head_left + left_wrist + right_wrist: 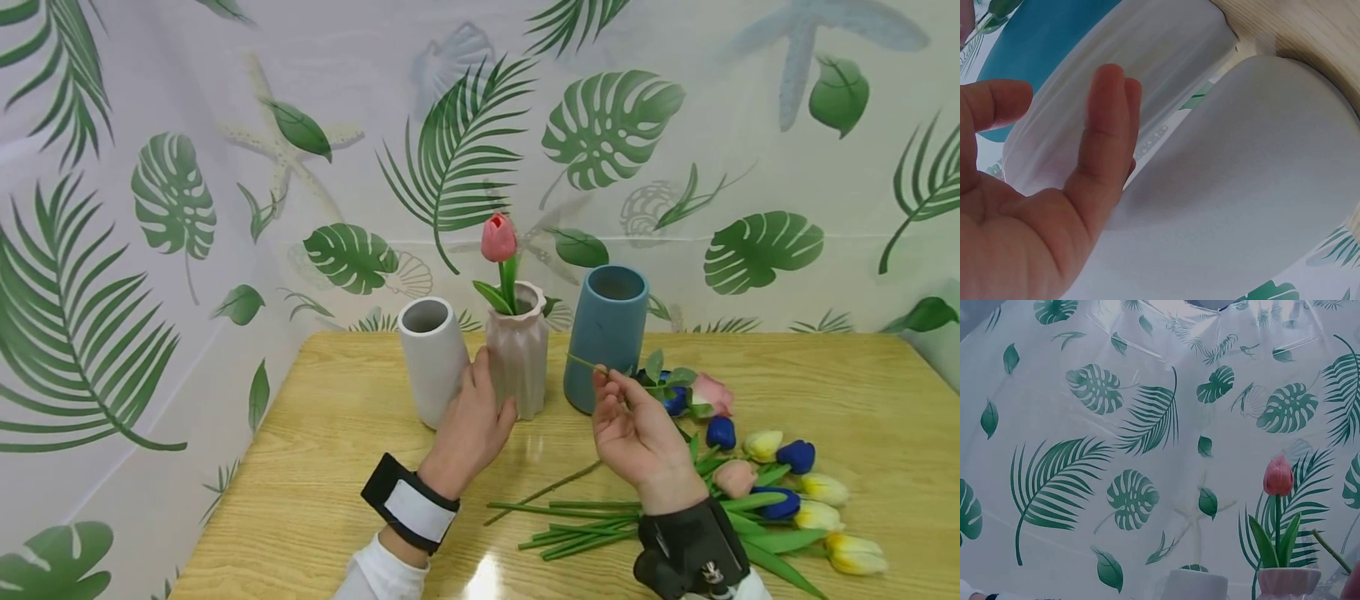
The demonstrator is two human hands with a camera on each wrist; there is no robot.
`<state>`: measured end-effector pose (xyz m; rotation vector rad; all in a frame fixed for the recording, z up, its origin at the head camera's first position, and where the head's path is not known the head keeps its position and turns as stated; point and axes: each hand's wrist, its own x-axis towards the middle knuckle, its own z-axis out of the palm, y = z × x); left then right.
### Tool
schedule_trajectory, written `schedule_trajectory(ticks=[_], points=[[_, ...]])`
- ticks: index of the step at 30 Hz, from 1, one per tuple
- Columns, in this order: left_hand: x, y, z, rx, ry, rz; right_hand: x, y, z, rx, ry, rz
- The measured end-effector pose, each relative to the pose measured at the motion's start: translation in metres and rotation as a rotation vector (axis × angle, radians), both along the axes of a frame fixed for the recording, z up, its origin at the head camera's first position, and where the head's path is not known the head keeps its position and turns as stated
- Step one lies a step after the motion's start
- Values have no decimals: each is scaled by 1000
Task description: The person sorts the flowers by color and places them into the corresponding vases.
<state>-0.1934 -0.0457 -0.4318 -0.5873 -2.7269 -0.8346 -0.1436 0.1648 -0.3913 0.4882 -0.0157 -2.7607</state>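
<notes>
My left hand [471, 429] reaches between a white vase [433, 367] and a ribbed pale pink vase [517, 358], fingers extended and thumb apart. In the left wrist view its fingers [1104, 125] overlap both vases. A pink tulip [498, 240] with green leaves stands in the ribbed vase. My right hand [641, 429] pinches a thin green stem [583, 362] between thumb and fingers, before the blue vase [611, 325]. This stem leads right to leaves and a pink rose [712, 394]. The stem's cut end [1329, 549] and a fingertip [1352, 584] show in the right wrist view.
Yellow-and-white tulips [855, 554], blue tulips [797, 456] and a peach tulip [735, 478] lie in a bunch at the right, under my right forearm. Their stems [577, 533] point left across the wooden table [300, 500]. A leaf-printed backdrop [480, 125] stands behind.
</notes>
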Motion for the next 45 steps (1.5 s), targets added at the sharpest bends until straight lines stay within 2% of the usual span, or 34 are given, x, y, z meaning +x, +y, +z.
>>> schedule_trajectory(ticks=[3, 7, 11, 14, 17, 23, 26, 31, 34, 37, 39, 40, 44, 45], points=[[0, -1, -1, -4, 4, 5, 3, 0, 2, -88, 22, 17], [-1, -1, -2, -10, 23, 11, 8, 0, 4, -147, 125, 43], [-1, -1, -2, -8, 28, 13, 11, -1, 5, -117, 221, 55], [-1, 0, -2, -6, 25, 15, 10, -3, 5, -40, 252, 37], [-1, 0, -3, -7, 25, 16, 10, -5, 4, 56, 284, -14], [2, 2, -2, -17, 4, 34, 14, -13, 5, 323, 356, -147], [4, 6, -2, -56, -48, -3, 14, -16, 8, 477, 364, -222], [3, 23, -3, -90, -187, -150, 11, -20, 12, 618, 317, -376], [0, 37, -5, -78, -206, -213, 6, -23, 10, 670, 260, -470], [-1, 50, -8, -49, -193, -233, 0, -27, 1, 776, 245, -594], [0, 55, -10, -17, -189, -233, -4, -29, -7, 862, 272, -704], [0, 57, -11, 6, -186, -238, -14, -22, -25, 865, 328, -761], [-2, 62, -16, 53, -167, -287, -25, -15, -35, 1049, 461, -1002], [-2, 63, -16, 58, -172, -300, -34, -5, -48, 1112, 523, -1057]])
